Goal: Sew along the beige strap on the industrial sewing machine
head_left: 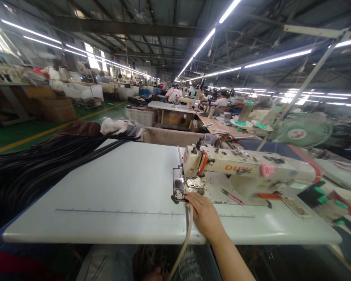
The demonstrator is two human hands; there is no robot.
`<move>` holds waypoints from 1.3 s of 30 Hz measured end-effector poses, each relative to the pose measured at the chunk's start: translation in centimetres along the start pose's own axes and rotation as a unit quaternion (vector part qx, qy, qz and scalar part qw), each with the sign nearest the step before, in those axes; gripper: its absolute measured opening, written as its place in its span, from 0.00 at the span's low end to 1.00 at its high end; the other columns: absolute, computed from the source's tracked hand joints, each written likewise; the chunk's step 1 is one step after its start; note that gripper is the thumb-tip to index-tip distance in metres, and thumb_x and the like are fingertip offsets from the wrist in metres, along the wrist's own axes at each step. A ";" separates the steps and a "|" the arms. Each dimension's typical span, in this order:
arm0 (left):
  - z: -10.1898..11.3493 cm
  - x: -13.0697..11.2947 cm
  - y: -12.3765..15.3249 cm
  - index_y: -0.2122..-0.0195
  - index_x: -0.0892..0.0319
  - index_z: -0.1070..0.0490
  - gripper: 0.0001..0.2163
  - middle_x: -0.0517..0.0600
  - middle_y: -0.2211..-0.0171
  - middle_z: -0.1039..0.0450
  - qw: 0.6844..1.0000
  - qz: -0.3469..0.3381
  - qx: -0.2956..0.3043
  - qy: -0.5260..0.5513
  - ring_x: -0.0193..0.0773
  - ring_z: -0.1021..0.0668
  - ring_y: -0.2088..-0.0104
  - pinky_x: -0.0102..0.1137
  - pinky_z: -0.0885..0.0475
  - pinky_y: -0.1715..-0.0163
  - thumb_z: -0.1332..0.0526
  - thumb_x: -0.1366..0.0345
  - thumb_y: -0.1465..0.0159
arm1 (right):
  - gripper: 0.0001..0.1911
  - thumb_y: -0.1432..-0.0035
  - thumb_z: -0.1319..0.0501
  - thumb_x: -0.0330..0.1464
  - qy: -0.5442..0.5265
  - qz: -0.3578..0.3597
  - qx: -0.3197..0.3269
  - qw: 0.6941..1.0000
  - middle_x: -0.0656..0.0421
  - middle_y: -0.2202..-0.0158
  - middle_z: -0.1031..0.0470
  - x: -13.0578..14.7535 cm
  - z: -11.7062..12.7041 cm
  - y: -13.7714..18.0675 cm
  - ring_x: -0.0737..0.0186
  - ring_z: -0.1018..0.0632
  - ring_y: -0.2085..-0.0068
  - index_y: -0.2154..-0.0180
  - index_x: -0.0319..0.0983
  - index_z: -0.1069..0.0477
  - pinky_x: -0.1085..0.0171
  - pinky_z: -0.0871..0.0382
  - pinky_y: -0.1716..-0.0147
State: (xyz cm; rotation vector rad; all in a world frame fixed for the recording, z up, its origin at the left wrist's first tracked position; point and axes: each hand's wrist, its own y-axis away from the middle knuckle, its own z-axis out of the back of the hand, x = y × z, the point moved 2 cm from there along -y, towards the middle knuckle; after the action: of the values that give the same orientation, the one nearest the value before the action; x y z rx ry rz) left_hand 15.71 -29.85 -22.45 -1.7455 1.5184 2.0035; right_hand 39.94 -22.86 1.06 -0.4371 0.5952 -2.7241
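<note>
A white sewing machine with orange lettering stands on the right half of a pale table. Close to its needle area, my right hand is closed over a narrow beige strap, fingers together just before the metal plate. From there the strap hangs over the table's front edge towards my lap, and a thin end of it shows behind the machine head. My left hand is low at the bottom edge, dim and mostly cut off; its fingers cannot be made out.
Pink-handled snips lie beside the machine bed. A ruler strip runs along the tabletop. Long black straps are heaped at the left. Thread cones and a green fan stand behind. Several people work farther off.
</note>
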 end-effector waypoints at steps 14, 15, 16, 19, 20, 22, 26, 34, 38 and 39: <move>-0.2 1.1 0.2 0.66 0.52 0.24 0.15 0.49 0.61 0.24 0.999 -0.032 0.021 0.032 0.53 0.24 0.51 0.49 0.31 0.45 0.27 0.49 0.47 | 0.18 0.24 0.46 0.35 0.002 0.001 0.010 1.000 0.51 0.41 0.20 0.0 0.1 0.0 0.51 0.21 0.39 0.42 0.41 0.23 0.48 0.26 0.39; 0.0 1.3 0.0 0.68 0.52 0.25 0.16 0.50 0.60 0.25 0.999 -0.045 0.024 -0.005 0.53 0.25 0.51 0.48 0.32 0.45 0.27 0.47 0.47 | 0.18 0.24 0.46 0.35 0.003 0.001 0.009 1.000 0.51 0.41 0.20 0.0 0.1 0.0 0.51 0.21 0.39 0.42 0.41 0.23 0.48 0.25 0.40; 0.1 1.6 -0.2 0.69 0.53 0.25 0.18 0.50 0.60 0.26 0.997 -0.060 0.026 -0.049 0.52 0.26 0.52 0.47 0.32 0.46 0.28 0.44 0.47 | 0.18 0.24 0.46 0.35 0.005 0.002 0.008 1.000 0.51 0.41 0.20 0.0 0.1 0.0 0.51 0.21 0.39 0.42 0.41 0.23 0.48 0.25 0.40; 0.4 2.4 -0.9 0.75 0.55 0.31 0.29 0.49 0.62 0.32 0.981 -0.088 0.027 -0.168 0.47 0.30 0.56 0.41 0.34 0.48 0.31 0.32 0.50 | 0.17 0.25 0.45 0.34 0.008 0.008 0.001 1.000 0.51 0.41 0.20 0.1 0.2 -0.1 0.51 0.21 0.39 0.42 0.41 0.23 0.48 0.24 0.41; 0.4 2.6 -1.2 0.77 0.56 0.34 0.33 0.48 0.64 0.34 0.979 -0.088 0.025 -0.183 0.45 0.31 0.57 0.40 0.35 0.50 0.33 0.27 0.53 | 0.17 0.25 0.45 0.34 0.008 0.010 -0.001 1.000 0.51 0.41 0.20 0.1 0.2 -0.1 0.51 0.20 0.40 0.42 0.41 0.23 0.49 0.24 0.41; 0.3 3.0 -1.6 0.81 0.57 0.40 0.39 0.48 0.65 0.38 0.975 -0.085 0.027 -0.203 0.43 0.33 0.60 0.39 0.36 0.53 0.38 0.20 0.58 | 0.17 0.25 0.45 0.34 0.011 0.013 -0.004 1.000 0.51 0.41 0.20 0.1 0.2 -0.1 0.51 0.20 0.40 0.42 0.42 0.23 0.49 0.24 0.41; 0.2 3.0 -2.0 0.83 0.57 0.45 0.44 0.47 0.69 0.42 0.968 -0.084 0.041 -0.234 0.41 0.36 0.64 0.39 0.39 0.57 0.49 0.13 0.63 | 0.16 0.25 0.45 0.34 0.014 0.017 -0.006 1.000 0.52 0.41 0.20 0.0 0.2 -0.1 0.50 0.20 0.40 0.43 0.42 0.23 0.49 0.23 0.43; 0.5 3.5 -2.3 0.81 0.57 0.40 0.41 0.46 0.70 0.41 0.971 -0.101 0.034 -0.215 0.39 0.35 0.65 0.36 0.38 0.59 0.42 0.16 0.59 | 0.16 0.25 0.43 0.33 0.014 0.017 -0.018 1.000 0.53 0.42 0.19 -0.1 -0.1 0.0 0.51 0.20 0.41 0.42 0.44 0.23 0.50 0.24 0.42; 0.9 4.0 -2.4 0.70 0.58 0.27 0.39 0.45 0.71 0.37 0.980 -0.098 0.026 -0.174 0.38 0.34 0.66 0.34 0.35 0.62 0.41 0.20 0.52 | 0.16 0.26 0.43 0.33 0.013 0.018 -0.017 1.000 0.53 0.41 0.19 -0.1 0.0 0.0 0.52 0.20 0.40 0.42 0.44 0.23 0.50 0.24 0.42; 1.0 4.1 -2.4 0.67 0.58 0.25 0.40 0.45 0.71 0.36 0.981 -0.100 0.027 -0.163 0.38 0.33 0.66 0.33 0.35 0.62 0.41 0.20 0.51 | 0.16 0.25 0.43 0.34 0.013 0.017 -0.016 1.000 0.53 0.41 0.19 -0.1 -0.1 0.0 0.52 0.20 0.40 0.42 0.44 0.23 0.50 0.24 0.42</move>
State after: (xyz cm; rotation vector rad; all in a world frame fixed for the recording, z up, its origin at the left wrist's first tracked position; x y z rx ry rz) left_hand 15.05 -30.02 -27.20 -1.3990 1.2310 2.0035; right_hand 40.00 -22.78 0.99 -0.3955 0.6473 -2.6954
